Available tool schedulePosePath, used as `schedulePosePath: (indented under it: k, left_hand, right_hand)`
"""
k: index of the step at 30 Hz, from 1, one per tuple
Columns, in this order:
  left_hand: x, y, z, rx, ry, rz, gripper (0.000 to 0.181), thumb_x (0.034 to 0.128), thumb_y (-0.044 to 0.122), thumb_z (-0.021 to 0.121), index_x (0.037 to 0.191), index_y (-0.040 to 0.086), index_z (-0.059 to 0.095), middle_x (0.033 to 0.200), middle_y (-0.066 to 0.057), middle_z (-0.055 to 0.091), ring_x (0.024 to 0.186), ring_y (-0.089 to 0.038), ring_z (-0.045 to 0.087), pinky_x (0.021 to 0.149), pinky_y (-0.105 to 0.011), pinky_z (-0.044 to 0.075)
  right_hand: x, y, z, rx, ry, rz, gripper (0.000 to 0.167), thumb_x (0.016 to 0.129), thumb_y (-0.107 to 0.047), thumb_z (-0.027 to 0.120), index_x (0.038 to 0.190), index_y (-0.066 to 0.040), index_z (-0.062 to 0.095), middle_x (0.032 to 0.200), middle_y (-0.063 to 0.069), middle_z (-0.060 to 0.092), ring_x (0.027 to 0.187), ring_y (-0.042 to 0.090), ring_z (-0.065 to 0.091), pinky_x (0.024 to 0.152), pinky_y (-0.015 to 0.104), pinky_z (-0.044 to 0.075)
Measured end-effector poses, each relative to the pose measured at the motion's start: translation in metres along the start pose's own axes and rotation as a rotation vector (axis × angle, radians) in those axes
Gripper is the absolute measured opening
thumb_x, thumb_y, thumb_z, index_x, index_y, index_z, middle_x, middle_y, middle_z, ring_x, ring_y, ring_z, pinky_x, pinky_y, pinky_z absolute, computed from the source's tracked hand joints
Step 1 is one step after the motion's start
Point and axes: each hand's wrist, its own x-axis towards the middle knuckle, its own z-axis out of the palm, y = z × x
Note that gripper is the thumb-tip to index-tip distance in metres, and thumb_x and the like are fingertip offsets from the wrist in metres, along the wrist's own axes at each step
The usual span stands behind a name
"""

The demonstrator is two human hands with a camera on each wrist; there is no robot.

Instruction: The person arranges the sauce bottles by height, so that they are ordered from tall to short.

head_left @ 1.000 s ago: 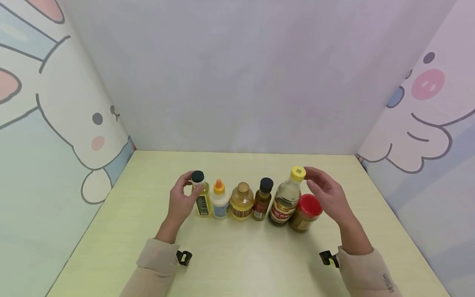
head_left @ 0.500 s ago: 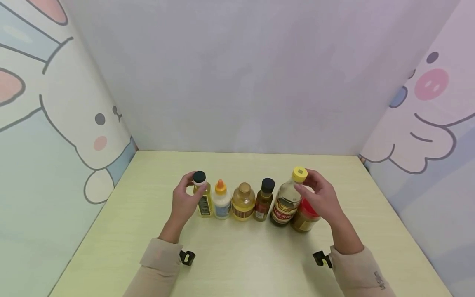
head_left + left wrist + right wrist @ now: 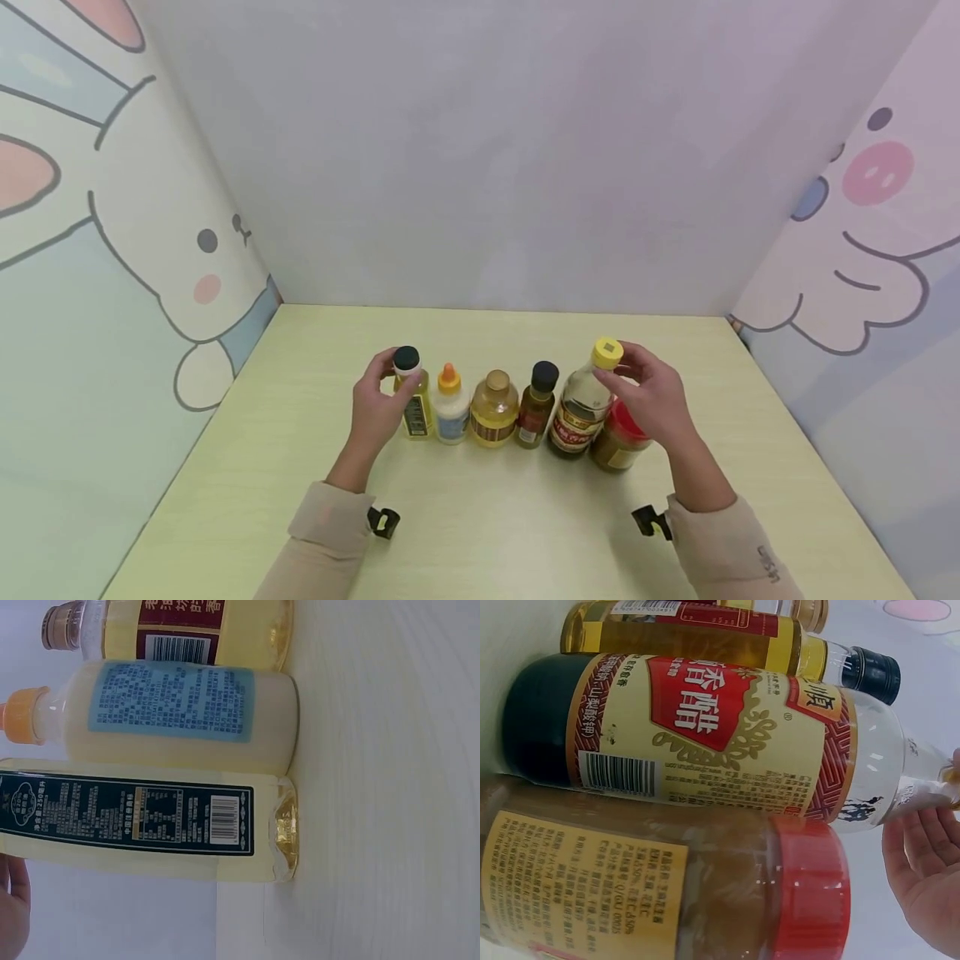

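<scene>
My left hand (image 3: pixel 375 410) holds the neck of a slim oil bottle (image 3: pixel 417 415) with a dark green cap, thumb in front and fingers behind. It stands upright at the left end of a row. In the left wrist view its dark label (image 3: pixel 150 814) shows, with part of the left hand (image 3: pixel 13 919) by its upper end. At the row's other side, my right hand (image 3: pixel 662 398) pinches the neck of a vinegar bottle (image 3: pixel 576 421) just under its yellow cap. The right wrist view shows the vinegar's red label (image 3: pixel 697 712) and the right hand (image 3: pixel 930 877) at the neck.
Between the held bottles stand a white bottle (image 3: pixel 452 412) with an orange tip, a gold-capped bottle (image 3: pixel 493 410) and a black-capped bottle (image 3: pixel 536 417). A red-lidded jar (image 3: pixel 617 446) stands against the vinegar, partly behind the right hand. Walls bound the pale table (image 3: pixel 495 525).
My right hand has moved left from beside the yellow cap and now grips the vinegar bottle's neck, covering part of the jar lid. The left hand stays on the oil bottle.
</scene>
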Motion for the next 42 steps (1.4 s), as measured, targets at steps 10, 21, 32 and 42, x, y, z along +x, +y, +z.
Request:
schedulePosePath:
  k: [10,21,32,42]
  left_hand:
    - [0.0,0.002,0.0,-0.014,-0.019,0.008,0.037,0.0879,0.001,0.07,0.12,-0.01,0.055,0.111,-0.026,0.062,0.105,-0.04,0.054,0.095,-0.056,0.04]
    - [0.002,-0.014,0.001,0.01,-0.031,-0.054,0.04,0.088,0.0,0.07,0.123,-0.008,0.053,0.114,-0.026,0.061,0.108,-0.039,0.053,0.097,-0.05,0.039]
    - [0.004,-0.038,0.002,-0.021,-0.025,-0.007,0.041,0.0884,0.013,0.074,0.123,0.001,0.057,0.114,-0.016,0.064,0.107,-0.029,0.055,0.096,-0.05,0.041]
    - [0.003,-0.036,0.001,-0.011,-0.04,-0.032,0.042,0.089,0.015,0.073,0.125,0.001,0.056,0.117,-0.015,0.063,0.11,-0.03,0.054,0.096,-0.05,0.04]
  right_hand:
    - [0.011,-0.006,0.001,-0.016,0.066,0.021,0.044,0.09,-0.016,0.073,0.128,0.004,0.059,0.113,0.022,0.065,0.1,0.035,0.065,0.075,0.01,0.047]
    - [0.04,-0.024,0.002,-0.038,0.065,0.092,0.049,0.092,-0.028,0.071,0.131,0.0,0.059,0.116,0.02,0.065,0.107,0.035,0.063,0.088,0.047,0.051]
    - [0.072,-0.032,0.009,-0.068,0.019,0.023,0.046,0.091,-0.021,0.072,0.129,0.002,0.06,0.114,0.02,0.066,0.107,0.033,0.063,0.086,0.045,0.052]
    - [0.094,-0.047,0.015,-0.097,-0.023,0.02,0.049,0.091,-0.023,0.072,0.131,0.002,0.059,0.117,0.019,0.065,0.109,0.032,0.06,0.09,0.046,0.049]
